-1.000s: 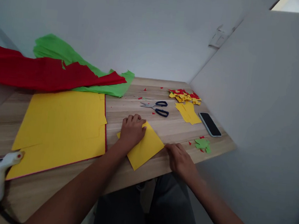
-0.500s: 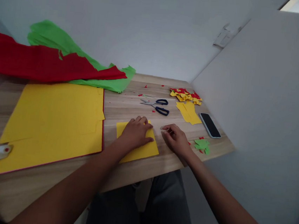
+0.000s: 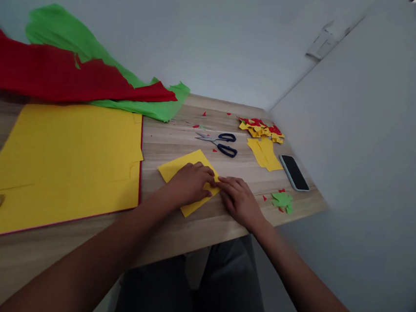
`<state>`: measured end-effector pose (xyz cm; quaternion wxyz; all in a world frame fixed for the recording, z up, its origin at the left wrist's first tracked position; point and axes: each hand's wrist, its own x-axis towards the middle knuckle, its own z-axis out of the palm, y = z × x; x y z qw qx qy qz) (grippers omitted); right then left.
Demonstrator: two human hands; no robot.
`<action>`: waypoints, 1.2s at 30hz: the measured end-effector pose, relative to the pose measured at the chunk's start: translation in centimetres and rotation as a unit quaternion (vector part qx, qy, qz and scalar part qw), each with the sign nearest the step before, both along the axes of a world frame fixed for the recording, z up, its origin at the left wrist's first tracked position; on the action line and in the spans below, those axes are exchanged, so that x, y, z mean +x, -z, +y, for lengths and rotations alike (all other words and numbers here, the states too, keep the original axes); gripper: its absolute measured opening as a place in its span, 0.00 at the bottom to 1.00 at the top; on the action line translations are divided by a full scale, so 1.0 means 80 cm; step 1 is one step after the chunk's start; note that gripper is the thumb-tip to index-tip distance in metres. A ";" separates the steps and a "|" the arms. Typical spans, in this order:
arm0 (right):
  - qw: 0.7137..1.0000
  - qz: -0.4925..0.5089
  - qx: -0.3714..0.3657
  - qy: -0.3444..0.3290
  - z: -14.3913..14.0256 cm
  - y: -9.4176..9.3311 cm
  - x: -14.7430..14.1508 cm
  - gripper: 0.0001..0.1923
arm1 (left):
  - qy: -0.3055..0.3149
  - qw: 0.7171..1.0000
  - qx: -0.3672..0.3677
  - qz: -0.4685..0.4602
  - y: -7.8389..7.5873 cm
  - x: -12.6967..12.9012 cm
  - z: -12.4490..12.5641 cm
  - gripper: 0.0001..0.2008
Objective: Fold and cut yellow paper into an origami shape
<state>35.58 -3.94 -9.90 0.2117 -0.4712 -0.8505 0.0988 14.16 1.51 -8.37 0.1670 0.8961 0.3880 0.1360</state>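
Left hand [image 3: 190, 184] flat on the small yellow paper square [image 3: 184, 171], fingers spread and pressing it to the tabletop [image 3: 193, 233], right hand [image 3: 238, 200] at its right corner, fingers apparently pinching the edge, scissors [image 3: 218, 142] beyond, large yellow sheet [image 3: 64, 157] left.

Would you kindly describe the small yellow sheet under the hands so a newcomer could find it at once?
On the wooden table, right of the large yellow sheet and nearer than the scissors, lies the small yellow sheet. It alone sits turned like a diamond, with the left hand and right hand pressing on it.
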 end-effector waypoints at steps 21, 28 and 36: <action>0.999 0.028 -0.024 0.000 0.034 -0.009 -0.067 0.22 | -0.129 0.990 0.009 -0.065 0.024 -0.020 0.033 0.12; 0.999 0.038 -0.007 -0.030 0.026 0.007 -0.063 0.23 | -0.126 0.989 0.002 -0.080 0.032 -0.021 0.033 0.11; 0.999 0.028 -0.019 -0.023 0.008 0.003 -0.057 0.24 | -0.132 0.989 -0.012 -0.069 0.026 -0.019 0.032 0.11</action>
